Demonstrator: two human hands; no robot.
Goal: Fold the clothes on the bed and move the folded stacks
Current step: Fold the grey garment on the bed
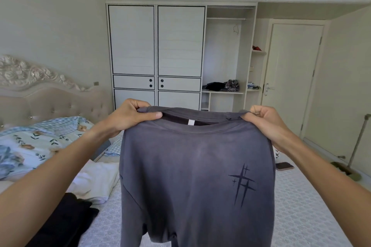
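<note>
I hold the slate-grey cotton sweatshirt with a dark cross print (196,176) up in front of me, over the pale patterned bed (301,206). My left hand (128,118) pinches one shoulder seam, my right hand (267,124) grips the other — both curled tight on cloth. Its long axis hangs straight down; collar level, hands equally near. Laying it flat likely comes next — bare mattress lies directly below.

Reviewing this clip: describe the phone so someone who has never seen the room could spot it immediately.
Start at the bed with its pale patterned cover, and go to its right side, past the grey sweatshirt that both hands hold up. The phone lies flat there, below the right hand. It is the only small, dark, hard-edged slab on the bed; everything else on the bed is soft cloth.
</note>
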